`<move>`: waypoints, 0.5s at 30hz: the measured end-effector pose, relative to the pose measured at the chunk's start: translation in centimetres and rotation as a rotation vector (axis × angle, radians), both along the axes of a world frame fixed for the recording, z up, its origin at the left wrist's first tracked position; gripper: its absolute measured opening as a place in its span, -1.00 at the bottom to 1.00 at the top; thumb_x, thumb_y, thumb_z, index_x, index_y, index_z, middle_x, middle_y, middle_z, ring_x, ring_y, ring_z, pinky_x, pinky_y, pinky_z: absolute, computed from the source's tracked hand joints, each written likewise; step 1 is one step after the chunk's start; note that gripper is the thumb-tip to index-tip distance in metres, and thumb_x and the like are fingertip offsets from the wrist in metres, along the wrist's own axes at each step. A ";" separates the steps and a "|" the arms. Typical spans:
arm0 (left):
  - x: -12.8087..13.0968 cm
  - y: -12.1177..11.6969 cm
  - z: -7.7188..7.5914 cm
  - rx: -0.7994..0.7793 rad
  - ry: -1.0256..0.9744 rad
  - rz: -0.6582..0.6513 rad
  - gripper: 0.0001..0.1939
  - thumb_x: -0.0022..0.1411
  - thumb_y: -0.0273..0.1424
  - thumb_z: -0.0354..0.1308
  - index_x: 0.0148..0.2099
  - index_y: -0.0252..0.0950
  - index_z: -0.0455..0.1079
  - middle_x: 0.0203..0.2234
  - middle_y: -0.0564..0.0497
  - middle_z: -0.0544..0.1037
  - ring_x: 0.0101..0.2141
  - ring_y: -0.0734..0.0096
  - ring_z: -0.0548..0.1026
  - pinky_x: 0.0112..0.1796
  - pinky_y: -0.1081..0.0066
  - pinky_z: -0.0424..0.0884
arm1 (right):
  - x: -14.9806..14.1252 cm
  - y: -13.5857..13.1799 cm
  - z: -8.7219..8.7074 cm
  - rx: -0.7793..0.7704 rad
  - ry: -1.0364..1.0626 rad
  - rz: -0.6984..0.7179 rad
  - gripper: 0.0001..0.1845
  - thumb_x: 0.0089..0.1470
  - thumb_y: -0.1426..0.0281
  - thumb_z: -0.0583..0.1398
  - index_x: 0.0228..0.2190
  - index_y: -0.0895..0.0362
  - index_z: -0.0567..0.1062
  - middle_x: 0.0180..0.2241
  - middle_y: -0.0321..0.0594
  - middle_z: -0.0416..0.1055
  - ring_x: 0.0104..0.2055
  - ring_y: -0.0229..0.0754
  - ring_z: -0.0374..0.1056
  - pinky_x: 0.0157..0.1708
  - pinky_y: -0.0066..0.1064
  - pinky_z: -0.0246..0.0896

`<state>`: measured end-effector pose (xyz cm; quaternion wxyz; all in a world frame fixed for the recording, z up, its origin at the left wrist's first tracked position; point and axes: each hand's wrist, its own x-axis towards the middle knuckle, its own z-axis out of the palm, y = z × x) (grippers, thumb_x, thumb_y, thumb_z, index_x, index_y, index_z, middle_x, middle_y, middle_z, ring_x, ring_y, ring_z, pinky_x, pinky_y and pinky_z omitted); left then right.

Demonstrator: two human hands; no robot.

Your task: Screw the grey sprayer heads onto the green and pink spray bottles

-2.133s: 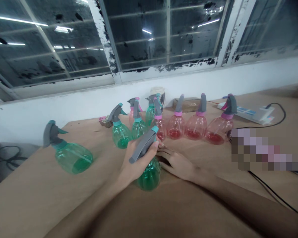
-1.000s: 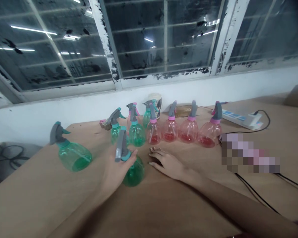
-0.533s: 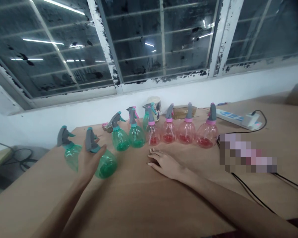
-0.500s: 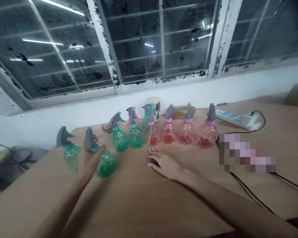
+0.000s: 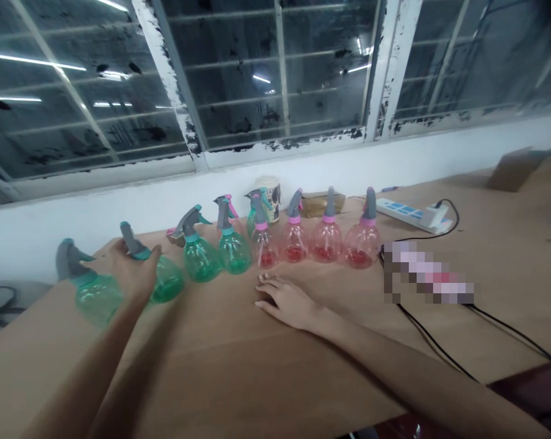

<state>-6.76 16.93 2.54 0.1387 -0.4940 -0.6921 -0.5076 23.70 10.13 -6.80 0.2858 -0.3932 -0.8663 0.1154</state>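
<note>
My left hand (image 5: 135, 274) is closed around the neck of a green spray bottle (image 5: 168, 281), which has a grey and teal trigger head and leans a little. Just left of that hand stands another green spray bottle (image 5: 96, 299), partly covered by my wrist. To the right, two more green spray bottles, one nearer (image 5: 202, 259) and one beside it (image 5: 235, 251), begin a row. My right hand (image 5: 288, 300) lies on the table with its fingers apart and nothing in them, just in front of a pink spray bottle (image 5: 266, 250).
Further pink bottles (image 5: 326, 241) with red liquid continue the row. Behind stand a patterned cup (image 5: 271, 204) and a brown packet (image 5: 323, 205). A white power strip (image 5: 407, 213), black cables and a blurred-out object (image 5: 428, 272) lie right. A cardboard box (image 5: 515, 171) sits far right.
My left hand has carried the green spray bottle away from me, towards the back of the table. My right hand rests as before. The whole view has turned slightly right.
</note>
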 end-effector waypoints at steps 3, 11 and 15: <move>-0.1 0.1 0.1 -0.020 0.015 0.020 -0.39 -0.04 -0.17 0.21 0.00 -0.35 0.15 -0.22 -0.01 0.41 -0.16 0.08 0.39 -0.09 0.07 0.29 | 0.0 0.1 0.0 0.000 -0.001 0.005 -0.55 0.14 0.22 0.01 -0.04 0.24 0.37 0.08 -0.03 0.24 0.18 -0.11 0.05 0.16 -0.24 -0.07; -0.2 -0.4 0.6 -0.102 0.044 -0.018 -0.52 -0.05 -0.13 0.19 -0.15 -0.36 0.30 -0.31 -0.03 0.44 -0.13 -0.06 0.39 -0.07 0.00 0.23 | 0.0 0.3 -0.3 -0.013 0.006 0.010 -0.56 0.14 0.23 0.02 -0.03 0.21 0.36 0.09 -0.04 0.23 0.19 -0.10 0.04 0.15 -0.21 -0.06; -0.1 -0.6 0.4 -0.079 0.011 -0.119 -0.34 -0.02 -0.09 0.17 0.01 -0.45 0.15 -0.09 -0.21 0.33 -0.02 -0.27 0.26 -0.03 -0.08 0.11 | 0.0 0.1 -0.2 -0.014 0.008 0.006 -0.55 0.14 0.23 0.02 -0.04 0.24 0.37 0.08 -0.02 0.23 0.18 -0.11 0.04 0.16 -0.25 -0.07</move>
